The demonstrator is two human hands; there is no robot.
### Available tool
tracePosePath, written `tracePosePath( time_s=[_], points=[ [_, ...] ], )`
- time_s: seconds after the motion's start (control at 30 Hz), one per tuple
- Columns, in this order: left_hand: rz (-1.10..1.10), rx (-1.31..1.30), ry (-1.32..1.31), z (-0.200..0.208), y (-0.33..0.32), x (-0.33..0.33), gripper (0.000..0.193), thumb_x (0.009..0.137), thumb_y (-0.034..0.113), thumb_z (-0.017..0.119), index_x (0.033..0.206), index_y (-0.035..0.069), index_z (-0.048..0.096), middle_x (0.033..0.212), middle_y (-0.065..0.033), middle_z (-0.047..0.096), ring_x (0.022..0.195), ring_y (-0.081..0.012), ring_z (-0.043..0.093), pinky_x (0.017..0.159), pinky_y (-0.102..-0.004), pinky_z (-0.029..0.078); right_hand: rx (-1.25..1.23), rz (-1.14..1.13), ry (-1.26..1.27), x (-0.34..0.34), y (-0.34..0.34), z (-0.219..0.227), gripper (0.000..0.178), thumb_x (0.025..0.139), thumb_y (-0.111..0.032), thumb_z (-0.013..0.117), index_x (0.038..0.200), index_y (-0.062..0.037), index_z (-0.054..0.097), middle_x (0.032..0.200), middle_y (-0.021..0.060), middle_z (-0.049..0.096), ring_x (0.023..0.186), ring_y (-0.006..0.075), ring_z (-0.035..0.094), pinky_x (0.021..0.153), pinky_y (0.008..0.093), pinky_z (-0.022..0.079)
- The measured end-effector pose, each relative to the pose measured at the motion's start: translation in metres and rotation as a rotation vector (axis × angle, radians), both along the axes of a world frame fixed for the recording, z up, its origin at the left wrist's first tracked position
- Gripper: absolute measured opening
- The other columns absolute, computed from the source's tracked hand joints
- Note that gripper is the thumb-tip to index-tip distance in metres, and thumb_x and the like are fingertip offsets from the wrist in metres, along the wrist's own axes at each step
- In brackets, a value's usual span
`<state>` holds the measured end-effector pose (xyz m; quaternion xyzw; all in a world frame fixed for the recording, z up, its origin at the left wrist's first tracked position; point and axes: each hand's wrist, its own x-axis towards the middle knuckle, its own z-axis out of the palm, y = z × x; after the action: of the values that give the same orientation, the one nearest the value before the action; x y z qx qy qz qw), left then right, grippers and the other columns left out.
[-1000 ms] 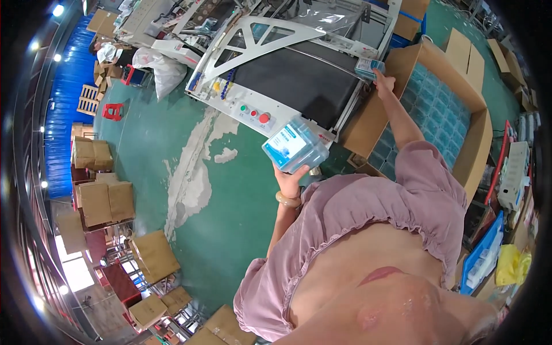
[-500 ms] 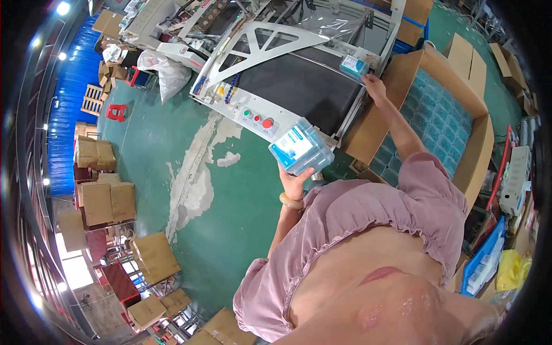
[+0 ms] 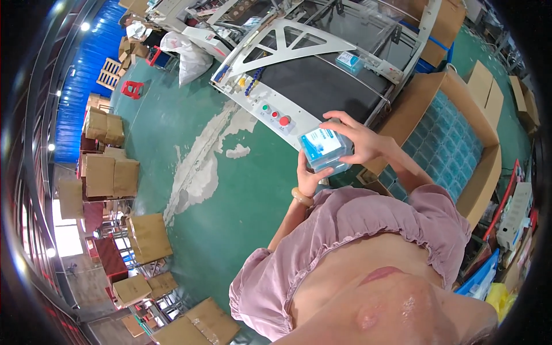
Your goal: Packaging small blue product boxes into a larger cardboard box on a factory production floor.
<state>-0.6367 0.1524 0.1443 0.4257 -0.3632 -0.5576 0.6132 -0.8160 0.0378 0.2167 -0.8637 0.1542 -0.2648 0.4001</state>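
Observation:
My left hand (image 3: 311, 177) is wrapped around the underside of a small stack of clear blue plastic boxes (image 3: 323, 145), held in front of the machine. The uppermost one carries a white and blue label. Over the right side of that stack reaches my right hand (image 3: 362, 144), its fingers spread apart around the top box; whether they press on it I cannot make out. Another labelled plastic box (image 3: 349, 62) lies by itself on the black belt (image 3: 310, 80) of the machine, near its right rail.
A large open carton (image 3: 391, 123) at my right is filled with rows of similar boxes. Buttons (image 3: 276, 115) sit on the machine's near panel. Closed cartons (image 3: 100, 175) are stacked at the left. Far off stand a red stool (image 3: 132, 89) and a person (image 3: 138, 30).
My right hand has let go of the box on the belt and come back to the stack in my left hand. The view has shifted slightly.

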Motion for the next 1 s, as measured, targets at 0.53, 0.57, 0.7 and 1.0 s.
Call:
tracePosePath(
  time_s=[0.53, 0.57, 0.7, 1.0],
  points=[
    [0.051, -0.007, -0.069, -0.015, 0.007, 0.010, 0.087, 0.060, 0.002, 0.079, 0.132, 0.004, 0.031, 0.119, -0.0088, 0.048, 0.109, -0.0209, 0.049, 0.092, -0.0353, 0.043, 0.933, -1.216, -0.819, -0.097, -0.137, -0.120, 0.047, 0.070, -0.042, 0.075, 0.093, -0.0058, 0.057, 0.069, 0.0001, 0.051, 0.051, 0.0089, 0.048, 0.042, 0.0224, 0.036],
    [0.068, 0.022, -0.059, -0.009, 0.009, 0.009, 0.087, 0.059, 0.003, 0.079, 0.133, 0.004, 0.031, 0.119, -0.0082, 0.048, 0.109, -0.0210, 0.049, 0.092, -0.0353, 0.042, 0.934, -1.229, -0.821, -0.106, -0.143, -0.131, 0.047, 0.070, -0.042, 0.075, 0.093, -0.0058, 0.057, 0.069, 0.0001, 0.051, 0.051, 0.0089, 0.048, 0.042, 0.0224, 0.036],
    [0.066, 0.045, -0.050, -0.010, 0.011, 0.012, 0.088, 0.059, 0.002, 0.078, 0.133, 0.005, 0.031, 0.119, -0.0073, 0.048, 0.109, -0.0210, 0.049, 0.092, -0.0350, 0.042, 0.861, -1.479, -0.445, -0.140, -0.166, -0.178, 0.059, 0.062, -0.056, 0.074, 0.078, -0.0029, 0.054, 0.061, 0.0032, 0.051, 0.044, 0.0100, 0.043, 0.038, 0.0258, 0.031],
    [0.075, 0.038, -0.076, -0.006, 0.008, 0.014, 0.089, 0.059, 0.003, 0.079, 0.134, 0.005, 0.031, 0.120, -0.0071, 0.048, 0.108, -0.0200, 0.049, 0.092, -0.0345, 0.042, 1.027, -1.542, -0.114, -0.137, -0.166, -0.225, 0.066, 0.062, -0.065, 0.069, 0.067, -0.0006, 0.056, 0.057, 0.0055, 0.050, 0.043, 0.0142, 0.044, 0.038, 0.0299, 0.032]
  ],
)
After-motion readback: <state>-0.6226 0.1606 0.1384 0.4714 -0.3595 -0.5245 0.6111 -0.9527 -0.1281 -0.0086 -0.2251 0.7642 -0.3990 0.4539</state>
